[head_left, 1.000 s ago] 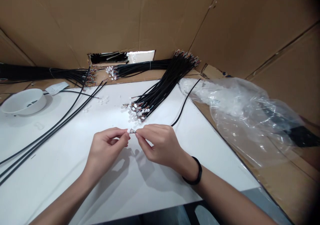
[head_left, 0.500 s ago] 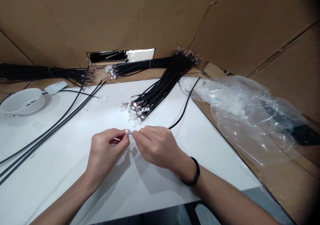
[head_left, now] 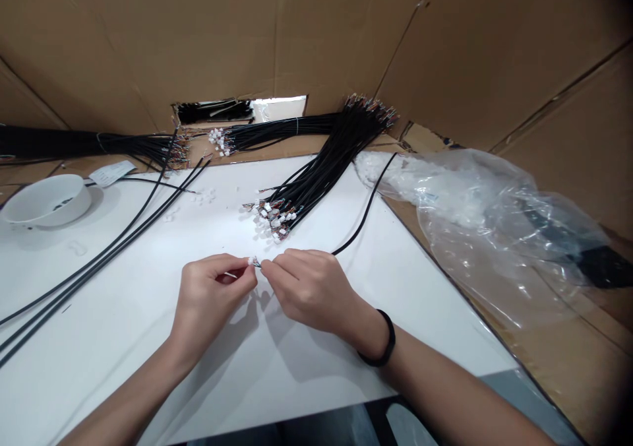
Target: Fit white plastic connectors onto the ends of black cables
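Observation:
My left hand [head_left: 217, 294] pinches a small white connector [head_left: 251, 261] between thumb and fingertips. Thin wires run from the connector into my right hand [head_left: 306, 284], which is closed around the end of a black cable [head_left: 364, 218]. The cable comes out behind that hand and curves up to the right. Both hands are just above the white tabletop [head_left: 346, 380], fingertips almost touching. Beyond them lies a bundle of black cables [head_left: 326, 162], several with white connectors [head_left: 277, 218] on their near ends.
At the left stand a white bowl [head_left: 47, 202] with small dark bits in it and a paper label [head_left: 113, 173]. Loose black cables [head_left: 113, 245] cross the left side; more bundles [head_left: 64, 144] lie along the cardboard wall [head_left: 222, 37]. A clear plastic bag [head_left: 475, 202] spreads at the right.
Almost nothing differs. Both hands keep their grip on the connector and the cable, with only a tiny shift at the fingertips.

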Action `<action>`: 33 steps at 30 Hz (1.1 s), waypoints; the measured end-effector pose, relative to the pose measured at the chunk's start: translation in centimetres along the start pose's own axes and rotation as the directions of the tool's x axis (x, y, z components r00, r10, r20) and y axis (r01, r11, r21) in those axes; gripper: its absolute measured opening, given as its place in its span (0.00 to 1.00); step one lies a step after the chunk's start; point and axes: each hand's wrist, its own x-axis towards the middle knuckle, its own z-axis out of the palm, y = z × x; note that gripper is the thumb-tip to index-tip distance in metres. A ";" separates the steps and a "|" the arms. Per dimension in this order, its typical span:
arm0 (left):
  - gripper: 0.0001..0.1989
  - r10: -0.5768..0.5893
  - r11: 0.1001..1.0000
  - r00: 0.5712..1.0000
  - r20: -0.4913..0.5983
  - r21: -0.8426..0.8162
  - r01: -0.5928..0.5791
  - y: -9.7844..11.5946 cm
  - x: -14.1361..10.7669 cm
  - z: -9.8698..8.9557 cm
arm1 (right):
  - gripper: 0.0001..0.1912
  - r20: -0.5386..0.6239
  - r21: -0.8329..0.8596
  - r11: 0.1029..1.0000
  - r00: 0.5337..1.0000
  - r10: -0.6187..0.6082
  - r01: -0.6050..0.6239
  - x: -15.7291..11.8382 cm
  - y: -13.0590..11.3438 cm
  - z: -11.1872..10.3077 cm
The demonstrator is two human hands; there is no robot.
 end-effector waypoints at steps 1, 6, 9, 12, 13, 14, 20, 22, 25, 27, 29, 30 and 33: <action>0.10 -0.007 1.000 1.000 -0.003 0.002 0.007 0.0 0.0 0.0 | 0.07 0.002 0.001 1.000 1.000 -0.001 0.001 0.0 0.0 0.0; 0.08 -0.034 0.999 0.999 -0.024 0.008 0.035 0.1 0.1 0.0 | 0.07 0.011 0.000 1.000 1.000 -0.012 0.012 0.0 -0.1 0.1; 0.08 -0.048 0.999 0.998 -0.047 0.009 0.048 0.2 0.1 0.1 | 0.07 -0.009 -0.004 1.000 1.000 -0.024 0.024 0.0 -0.2 0.1; 0.08 -0.047 0.999 0.997 -0.066 -0.001 0.048 0.2 0.1 0.1 | 0.08 -0.023 -0.005 0.999 0.999 -0.037 0.037 0.1 -0.3 0.1; 0.07 -0.043 0.999 0.996 -0.075 -0.009 0.042 0.3 0.1 0.1 | 0.08 -0.021 -0.007 0.999 0.999 -0.036 0.036 0.2 -0.3 0.0; 0.07 -0.032 0.999 0.996 -0.087 -0.021 0.030 0.3 0.1 0.1 | 0.08 -0.019 -0.007 1.000 0.999 -0.029 0.029 0.2 -0.3 0.0; 0.07 -0.054 0.967 0.996 0.065 -0.244 0.068 0.5 0.6 -0.7 | 0.09 -0.061 0.130 0.981 0.986 0.153 -0.144 0.4 0.0 -0.5; 0.07 -0.101 0.933 0.980 0.170 -0.326 0.152 0.5 0.8 -1.0 | 0.09 -0.063 0.219 0.957 0.976 0.207 -0.189 0.4 0.0 -0.7; 0.07 -0.139 0.861 0.954 0.266 -0.444 0.249 0.2 1.1 -1.2 | 0.06 -0.081 0.332 0.922 0.968 0.237 -0.198 0.6 0.1 -1.0; 0.07 -0.148 0.801 0.939 0.309 -0.520 0.298 0.0 1.1 -1.2 | 0.06 -0.079 0.379 0.904 0.967 0.243 -0.196 0.6 0.1 -1.1; 0.07 -0.156 0.749 0.927 0.342 -0.570 0.337 -0.1 1.1 -1.2 | 0.05 -0.076 0.395 0.899 0.968 0.238 -0.189 0.7 0.1 -1.1; 0.07 -0.167 0.729 0.921 0.352 -0.585 0.356 0.0 1.1 -1.1 | 0.04 -0.088 0.390 0.903 0.969 0.231 -0.180 0.7 0.1 -1.1; 0.09 -0.216 0.681 0.910 0.354 -0.614 0.400 0.3 1.1 -1.0 | 0.02 -0.156 0.332 0.934 0.969 0.189 -0.129 0.8 0.1 -0.9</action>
